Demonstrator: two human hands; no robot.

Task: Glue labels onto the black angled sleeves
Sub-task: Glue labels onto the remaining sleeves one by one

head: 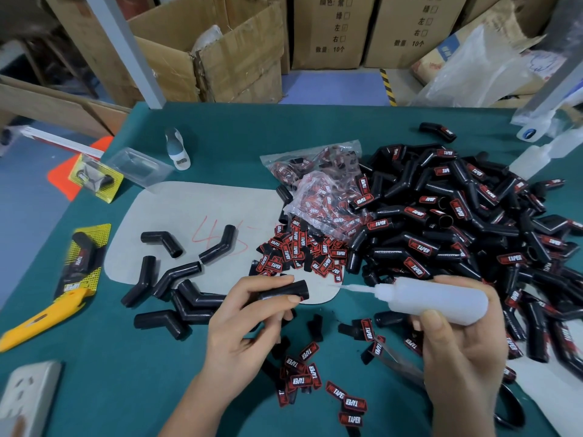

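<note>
My left hand grips a black angled sleeve over the table's front middle, its open end pointing right. A translucent glue bottle lies in the grip of my right hand, its thin nozzle aimed left at the sleeve's end, a small gap between them. Loose red-and-black labels lie heaped behind the sleeve, and more labels are scattered in front. Several unlabelled sleeves lie to the left. A big pile of labelled sleeves fills the right side.
A clear bag of labels lies at the centre back. A grey mat with red writing covers the green table. A yellow utility knife and packaged sleeves sit at the left. Scissors lie under my right hand. Cardboard boxes stand behind.
</note>
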